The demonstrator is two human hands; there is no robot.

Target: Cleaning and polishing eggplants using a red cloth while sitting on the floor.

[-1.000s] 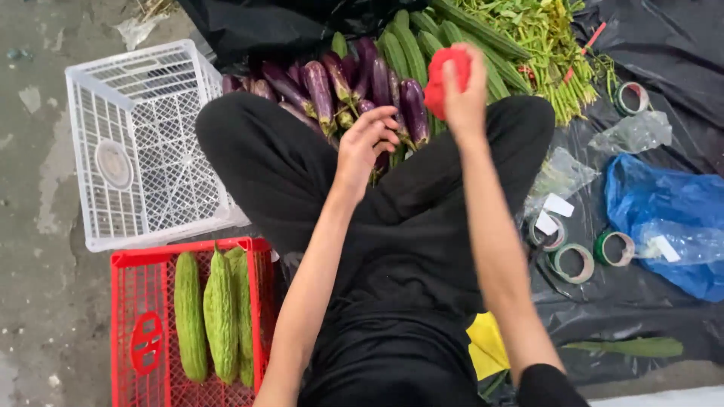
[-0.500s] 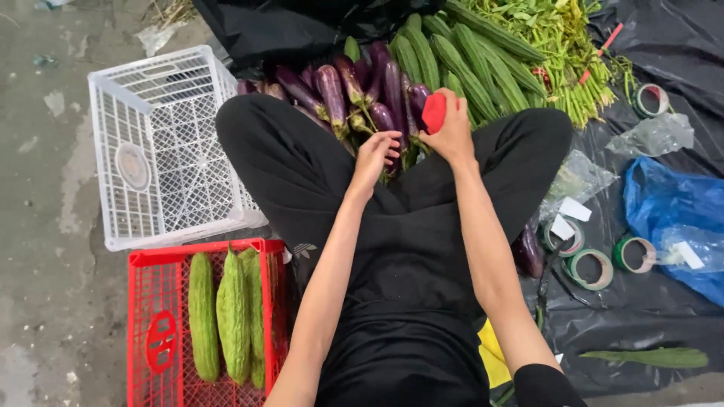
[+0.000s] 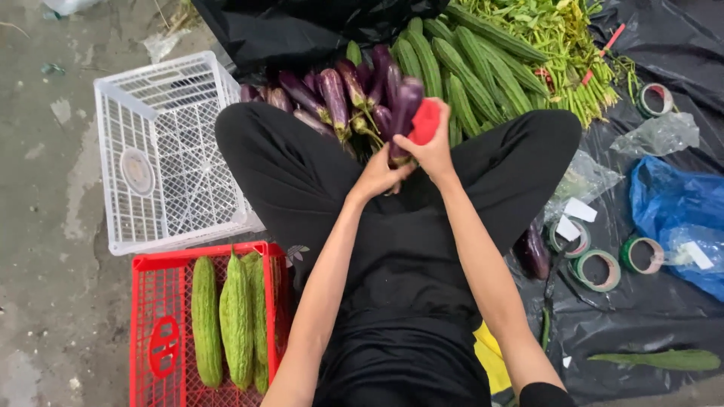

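Holding a small red roll-shaped object [image 3: 424,120] in a closed grip, the right hand [image 3: 434,151] sits just above the middle of the frame, pressed against a long glossy purple eggplant [image 3: 403,113]. The left hand [image 3: 379,175] meets it from below, fingers curled shut around the lower end of that same eggplant, touching the right hand. Both hands hover over the person's crossed legs in black trousers [image 3: 302,169].

Just behind the hands, at upper centre, lies a heap of purple eggplants [image 3: 332,94], and beside it to the right a row of long ridged green gourds [image 3: 467,68], then a bundle of thin green beans and leafy stalks [image 3: 566,45] at upper right. All rest on black plastic sheeting [image 3: 648,309] spread over the concrete floor [image 3: 45,226].

At left stands a white plastic lattice crate [image 3: 113,166]; below it, touching, a red plastic lattice crate [image 3: 154,301] holds three bumpy green bitter gourds [image 3: 234,316]. At right lie several rolls of green tape [image 3: 596,267], a blue plastic bag [image 3: 679,211], a single eggplant [image 3: 534,252] by the right knee, and a lone green gourd [image 3: 656,359] at lower right.
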